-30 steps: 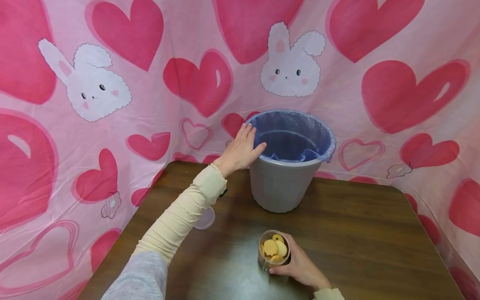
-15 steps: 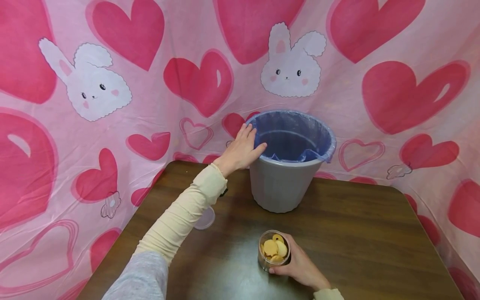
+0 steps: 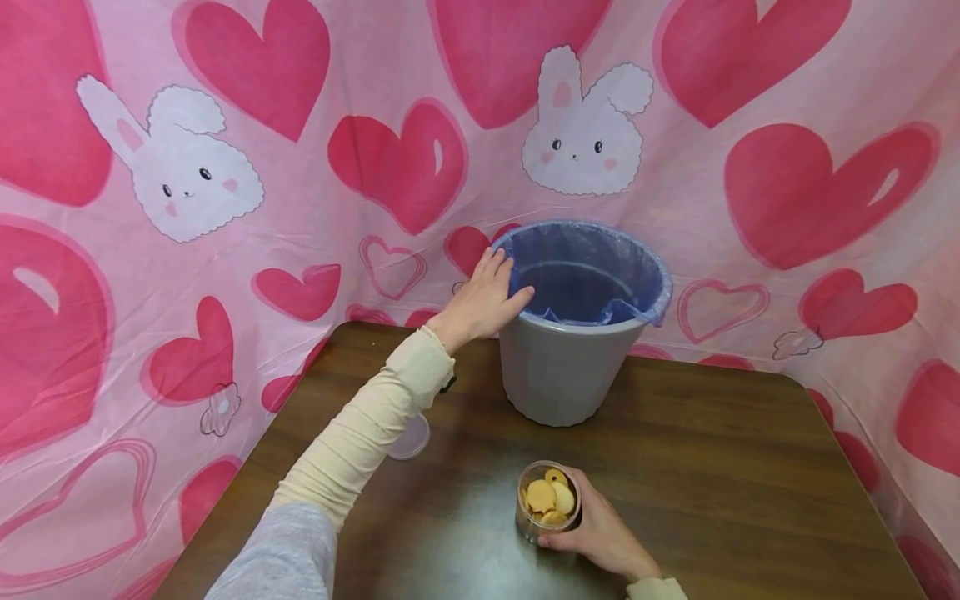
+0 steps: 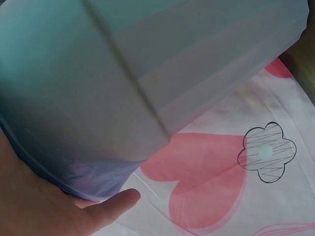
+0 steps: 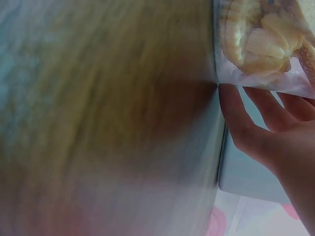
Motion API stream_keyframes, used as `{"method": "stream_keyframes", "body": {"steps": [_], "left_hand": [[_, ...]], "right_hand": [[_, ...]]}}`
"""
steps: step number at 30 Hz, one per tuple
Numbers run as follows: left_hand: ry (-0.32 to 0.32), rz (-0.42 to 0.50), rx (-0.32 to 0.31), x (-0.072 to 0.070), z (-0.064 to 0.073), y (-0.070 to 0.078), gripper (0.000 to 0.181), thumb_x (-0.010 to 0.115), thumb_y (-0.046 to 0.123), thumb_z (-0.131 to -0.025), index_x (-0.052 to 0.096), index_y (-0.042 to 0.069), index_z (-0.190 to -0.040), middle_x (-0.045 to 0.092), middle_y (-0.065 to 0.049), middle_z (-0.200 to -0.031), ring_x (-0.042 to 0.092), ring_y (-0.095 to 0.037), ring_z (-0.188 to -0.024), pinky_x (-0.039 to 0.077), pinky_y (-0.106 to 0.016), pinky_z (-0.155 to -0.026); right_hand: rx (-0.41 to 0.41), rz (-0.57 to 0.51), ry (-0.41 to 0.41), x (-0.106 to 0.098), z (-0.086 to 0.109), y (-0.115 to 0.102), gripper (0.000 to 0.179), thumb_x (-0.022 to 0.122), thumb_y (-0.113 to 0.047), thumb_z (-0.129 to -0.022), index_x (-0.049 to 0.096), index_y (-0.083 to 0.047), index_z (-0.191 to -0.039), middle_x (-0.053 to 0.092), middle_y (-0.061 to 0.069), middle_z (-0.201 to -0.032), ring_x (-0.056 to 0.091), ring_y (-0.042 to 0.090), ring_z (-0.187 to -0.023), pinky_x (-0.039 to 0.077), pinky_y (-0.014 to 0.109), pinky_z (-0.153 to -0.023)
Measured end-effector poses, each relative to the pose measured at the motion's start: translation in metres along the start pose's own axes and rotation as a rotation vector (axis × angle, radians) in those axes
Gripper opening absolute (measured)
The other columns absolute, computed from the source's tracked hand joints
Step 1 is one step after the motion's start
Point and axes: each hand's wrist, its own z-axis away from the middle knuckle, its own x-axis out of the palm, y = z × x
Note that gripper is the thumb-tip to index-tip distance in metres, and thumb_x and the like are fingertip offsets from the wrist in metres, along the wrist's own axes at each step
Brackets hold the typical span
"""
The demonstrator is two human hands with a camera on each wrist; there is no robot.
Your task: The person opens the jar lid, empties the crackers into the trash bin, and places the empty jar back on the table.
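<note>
My left hand [image 3: 477, 304] lies on the left rim of a grey trash can [image 3: 562, 375], its fingers stretched along the rim and its thumb reaching over the edge. The can is lined with a blue plastic bag [image 3: 577, 279], folded over its top. In the left wrist view, the palm [image 4: 34, 196] is against the bag-covered rim. Nearer to me, my right hand [image 3: 600, 525] grips a clear plastic jar [image 3: 528, 527] from the right. The uncovered jar stands upright on the table, with several round yellow-brown cookies [image 3: 542, 495] in it.
A round translucent lid [image 3: 410, 439] lies on the brown wooden table [image 3: 720, 467], partly hidden by my left sleeve [image 3: 352, 442]. A pink cloth [image 3: 390, 75] printed with hearts and rabbits hangs around the table behind the can.
</note>
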Motion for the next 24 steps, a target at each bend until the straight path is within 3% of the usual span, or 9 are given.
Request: {"method": "stream_keyframes", "body": {"steps": [12,24], "left_hand": [[-0.009,0.003,-0.013,0.0011,0.0003,0.0003,0.075,0.031,0.056,-0.088,0.017,0.007,-0.143,0.008,-0.008,-0.151,-0.006,-0.021,-0.139,0.01,-0.039,-0.112],[-0.01,-0.001,-0.007,-0.0017,0.0003,0.0002,0.074,0.033,0.054,-0.089,0.017,0.006,-0.143,0.008,-0.009,-0.151,-0.005,-0.022,-0.139,0.01,-0.038,-0.112]], "right_hand": [[0.027,0.033,0.004,-0.0007,0.0014,0.0034,0.09,0.08,-0.048,-0.055,0.036,-0.023,-0.13,0.05,-0.009,-0.119,0.05,0.012,-0.106,0.042,0.03,-0.086],[0.011,0.007,0.073,-0.0018,0.0015,0.0032,0.09,0.082,-0.047,-0.05,0.039,-0.029,-0.127,0.05,-0.013,-0.119,0.05,0.008,-0.106,0.04,0.031,-0.091]]}}
